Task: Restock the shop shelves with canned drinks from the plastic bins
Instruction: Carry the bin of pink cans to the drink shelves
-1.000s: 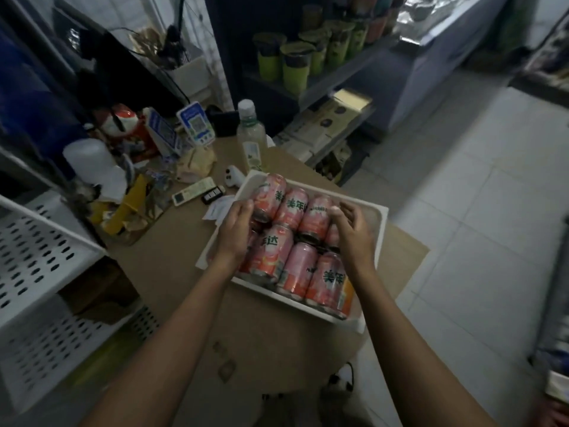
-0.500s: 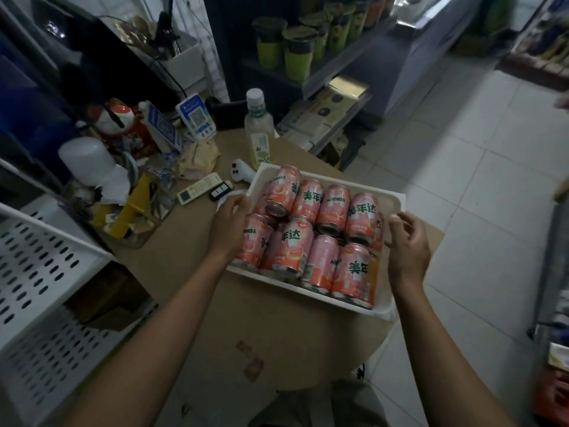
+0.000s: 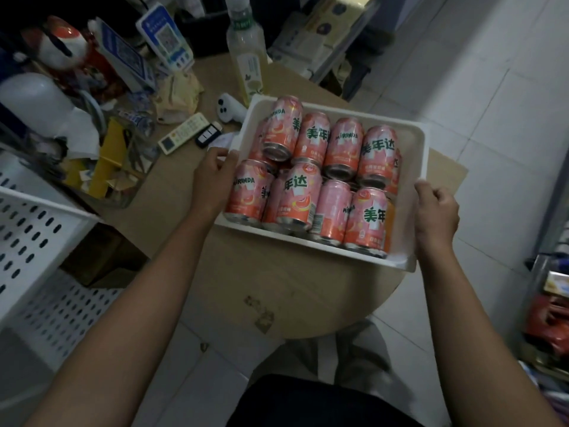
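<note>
now | left hand (image 3: 212,177) grips white bin (image 3: 420,140) edge | right hand (image 3: 435,211) grips other edge | pink cans (image 3: 341,146) inside

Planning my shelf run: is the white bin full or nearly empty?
Full: pink cans lie on their sides, stacked, hiding most of the bin floor.

Both hands off the pink cans (image 3: 311,180) since a second ago: left hand (image 3: 214,177) now grips the white bin (image 3: 338,112) by its left rim, right hand (image 3: 435,211) by its right rim.
</note>
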### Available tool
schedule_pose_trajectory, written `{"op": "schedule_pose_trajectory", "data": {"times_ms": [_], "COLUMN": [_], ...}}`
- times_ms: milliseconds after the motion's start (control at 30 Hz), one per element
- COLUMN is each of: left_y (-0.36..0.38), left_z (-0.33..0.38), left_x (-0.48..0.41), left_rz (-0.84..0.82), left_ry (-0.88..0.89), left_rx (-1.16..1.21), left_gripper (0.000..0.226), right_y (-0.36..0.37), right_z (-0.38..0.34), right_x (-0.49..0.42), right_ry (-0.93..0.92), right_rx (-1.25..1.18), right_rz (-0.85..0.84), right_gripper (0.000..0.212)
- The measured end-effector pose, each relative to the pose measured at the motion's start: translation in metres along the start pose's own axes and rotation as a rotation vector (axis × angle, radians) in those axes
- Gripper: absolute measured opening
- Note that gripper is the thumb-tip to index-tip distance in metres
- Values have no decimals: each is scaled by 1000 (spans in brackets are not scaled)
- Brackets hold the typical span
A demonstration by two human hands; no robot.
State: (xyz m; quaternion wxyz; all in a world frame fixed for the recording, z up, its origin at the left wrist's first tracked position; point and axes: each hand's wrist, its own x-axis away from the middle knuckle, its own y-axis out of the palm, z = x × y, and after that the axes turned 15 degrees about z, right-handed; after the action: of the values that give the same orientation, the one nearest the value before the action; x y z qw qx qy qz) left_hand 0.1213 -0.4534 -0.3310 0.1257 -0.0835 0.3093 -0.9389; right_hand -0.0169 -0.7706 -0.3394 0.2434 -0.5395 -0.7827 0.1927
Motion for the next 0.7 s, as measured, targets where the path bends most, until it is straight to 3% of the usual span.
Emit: {"op": "schedule_pose_trajectory", "data": {"times_ms": [67, 167, 333, 533, 700], "left_y": [5, 11, 9, 25, 66], "left_z": [1, 2, 10, 35, 84], "left_x": [-8, -14, -7, 30, 72], "left_rz": [-27, -27, 7, -13, -71], "left_ry": [-3, 18, 77, 48, 71], "left_rx": [-30, -52, -66, -17, 23], "left_gripper": [36, 41, 38, 34, 52], "right_y": [1, 3, -5, -46, -102], "right_z": [1, -2, -3, 15, 31], "right_x": [-7, -10, -13, -34, -88], "right_ry": [8, -11, -39, -66, -55], "right_rx": [-8, -28, -64, -109, -108], "right_rz": [-99, -166, -163, -115, -78], "right_gripper": [51, 36, 27, 35, 47]}}
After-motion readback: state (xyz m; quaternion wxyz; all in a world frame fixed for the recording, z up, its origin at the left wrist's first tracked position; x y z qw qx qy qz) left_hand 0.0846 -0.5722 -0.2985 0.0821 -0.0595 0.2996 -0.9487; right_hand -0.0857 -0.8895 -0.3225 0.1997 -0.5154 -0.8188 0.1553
